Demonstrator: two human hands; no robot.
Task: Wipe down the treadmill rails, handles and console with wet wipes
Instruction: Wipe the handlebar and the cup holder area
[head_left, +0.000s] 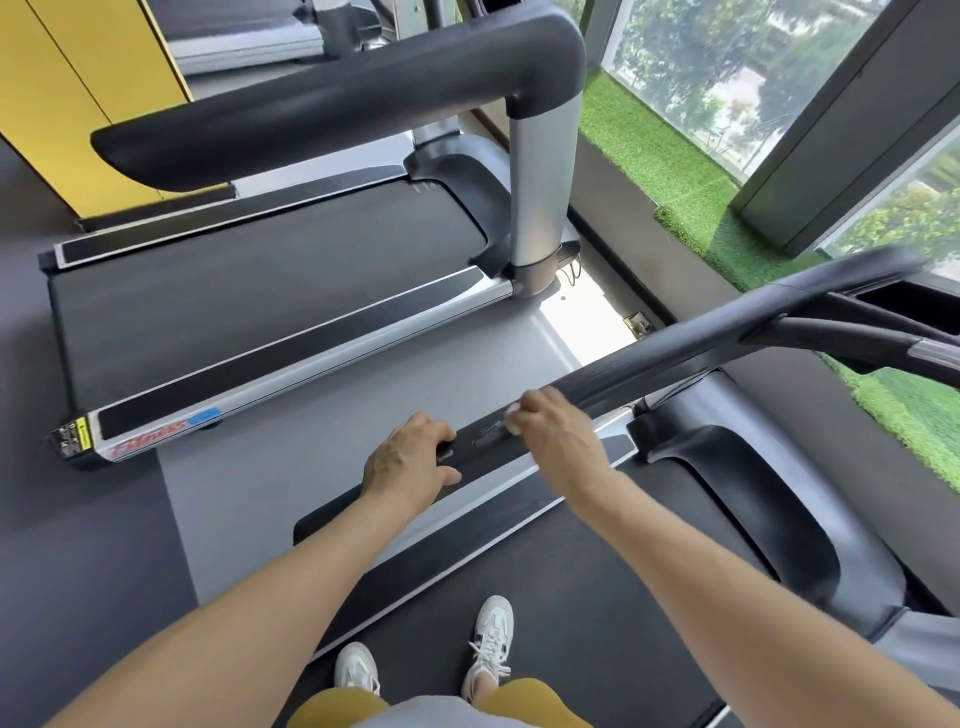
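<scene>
While the person stands on the belt (597, 597) of the near treadmill, the left handrail (649, 371) is being wiped. A white wet wipe (514, 418) is pinched under the curled fingers of the right hand (550, 431) and pressed onto the top of the rail, with only small bits of it showing at the fingertips. The left hand (410, 460) is wrapped round the rail's near end, fingers curled over the top and thumb along the side, so the rail is gripped and steadied just beside the wiping hand. A dull smear is seen on the rail between the two hands, probably moisture, though that cannot be told for sure.

The rail step is judged to be in hand, and early: most of the rail's length toward the front handles (857, 332) looks not yet reached, and the console is out of view. For the next move, the wipe needs to be drawn along the rail away from the body with steady downward pressure, and kept flat rather than bunched. A second treadmill (270, 312) stands to the left, apart.
</scene>
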